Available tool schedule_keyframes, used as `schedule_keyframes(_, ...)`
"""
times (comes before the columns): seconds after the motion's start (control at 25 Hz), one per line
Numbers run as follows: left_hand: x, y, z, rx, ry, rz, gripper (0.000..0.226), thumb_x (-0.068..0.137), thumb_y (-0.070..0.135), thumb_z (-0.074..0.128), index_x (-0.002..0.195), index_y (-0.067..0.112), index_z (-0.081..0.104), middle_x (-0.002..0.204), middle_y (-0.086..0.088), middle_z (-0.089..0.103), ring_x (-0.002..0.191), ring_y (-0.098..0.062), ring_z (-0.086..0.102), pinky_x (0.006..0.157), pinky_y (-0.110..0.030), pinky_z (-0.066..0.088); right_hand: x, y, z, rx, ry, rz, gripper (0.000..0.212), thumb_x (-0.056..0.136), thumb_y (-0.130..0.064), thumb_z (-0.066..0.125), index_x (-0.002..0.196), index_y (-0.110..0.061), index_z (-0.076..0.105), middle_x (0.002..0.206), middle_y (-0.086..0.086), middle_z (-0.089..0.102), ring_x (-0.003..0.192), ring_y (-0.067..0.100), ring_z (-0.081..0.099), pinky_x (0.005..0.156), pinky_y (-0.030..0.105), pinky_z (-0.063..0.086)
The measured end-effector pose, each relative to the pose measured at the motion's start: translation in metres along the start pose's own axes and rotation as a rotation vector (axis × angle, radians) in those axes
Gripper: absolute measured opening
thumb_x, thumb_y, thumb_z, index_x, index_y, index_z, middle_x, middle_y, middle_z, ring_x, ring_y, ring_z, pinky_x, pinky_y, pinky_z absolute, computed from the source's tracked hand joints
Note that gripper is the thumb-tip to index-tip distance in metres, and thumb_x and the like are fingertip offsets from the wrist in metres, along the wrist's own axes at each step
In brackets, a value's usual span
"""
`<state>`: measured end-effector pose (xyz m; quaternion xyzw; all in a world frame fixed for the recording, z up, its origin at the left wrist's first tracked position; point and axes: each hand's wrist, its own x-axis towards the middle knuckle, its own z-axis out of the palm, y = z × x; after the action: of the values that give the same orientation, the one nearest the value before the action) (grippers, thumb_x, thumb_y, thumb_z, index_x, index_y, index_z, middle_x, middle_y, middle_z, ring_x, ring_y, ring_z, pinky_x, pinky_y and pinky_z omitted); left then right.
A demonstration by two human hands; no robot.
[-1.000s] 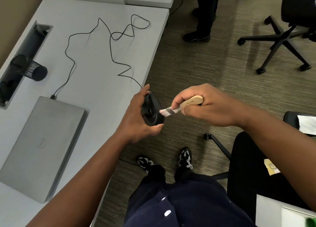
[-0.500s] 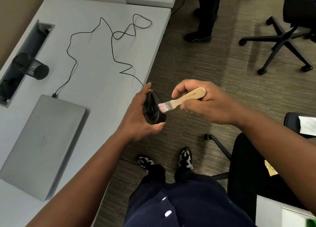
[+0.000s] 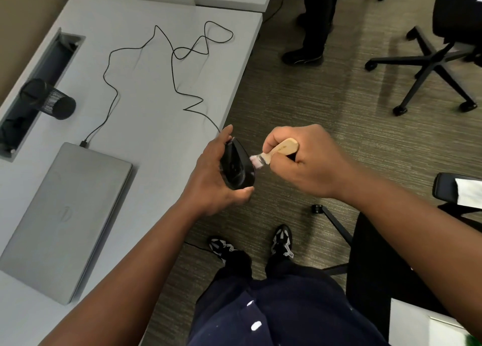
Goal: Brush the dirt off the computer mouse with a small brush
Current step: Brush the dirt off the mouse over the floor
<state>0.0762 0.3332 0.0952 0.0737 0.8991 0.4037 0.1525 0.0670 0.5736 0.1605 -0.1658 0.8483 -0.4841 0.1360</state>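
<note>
1. Left hand point(image 3: 214, 178) is wrapped round the black mouse point(image 3: 236, 165), held up just off the desk point(image 3: 146, 105) edge.
2. Right hand point(image 3: 305, 160) pinches the small wooden brush point(image 3: 276, 151), bristles touching the mouse.
3. Mouse cable point(image 3: 172, 59) trails to the closed laptop point(image 3: 62, 215).

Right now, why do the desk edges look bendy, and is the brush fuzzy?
Head view: the wide lens bows the desk edges outward. Head view: the brush tip looks soft and smeared where it meets the mouse, while the right hand and left hand stay fairly sharp. Head view: soft light; a pale sheen on the mouse.
</note>
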Motion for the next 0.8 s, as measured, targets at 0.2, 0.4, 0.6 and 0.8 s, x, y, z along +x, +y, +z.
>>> schedule_keyframes(0.2, -0.004, -0.002, 0.001, -0.006, 0.018, -0.010, 0.129, 0.066, 0.034, 0.099, 0.165, 0.043, 0.017, 0.158, 0.019, 0.035, 0.143, 0.001, 0.039, 0.114, -0.047, 0.051, -0.001, 0.004, 0.002, 0.138, -0.124, 0.000, 0.009, 0.096, -0.015, 0.071, 0.096, -0.022, 0.076, 0.071, -0.013, 0.068, 0.063, 0.005, 0.060, 0.058, 0.020, 0.046)
schedule_keyframes(0.4, -0.004, 0.001, -0.001, -0.007, 0.066, 0.017, 0.126, 0.066, 0.029, 0.100, 0.165, 0.039, 0.023, 0.152, 0.023, 0.036, 0.140, -0.001, 0.042, 0.109, -0.040, 0.056, 0.001, 0.019, -0.011, 0.060, -0.209, 0.070, 0.007, 0.097, -0.022, 0.072, 0.098, -0.028, 0.076, 0.076, -0.010, 0.071, 0.070, 0.003, 0.064, 0.070, 0.031, 0.054)
schedule_keyframes(0.6, -0.001, 0.001, -0.002, -0.009, 0.069, 0.031, 0.123, 0.065, 0.036, 0.100, 0.163, 0.041, 0.026, 0.150, 0.027, 0.035, 0.143, -0.006, 0.044, 0.110, -0.043, 0.055, -0.001, 0.018, -0.024, 0.067, -0.133, 0.067, 0.007, 0.097, -0.021, 0.070, 0.097, -0.026, 0.075, 0.079, -0.006, 0.073, 0.069, 0.005, 0.064, 0.066, 0.033, 0.053)
schedule_keyframes(0.8, -0.001, 0.000, -0.001, 0.018, 0.082, 0.060, 0.118, 0.065, 0.039, 0.097, 0.161, 0.042, 0.029, 0.144, 0.038, 0.036, 0.141, -0.004, 0.046, 0.108, -0.044, 0.056, -0.003, 0.013, -0.011, 0.160, -0.216, 0.019, 0.008, 0.097, -0.018, 0.071, 0.102, -0.021, 0.076, 0.079, 0.002, 0.072, 0.071, 0.011, 0.066, 0.068, 0.032, 0.056)
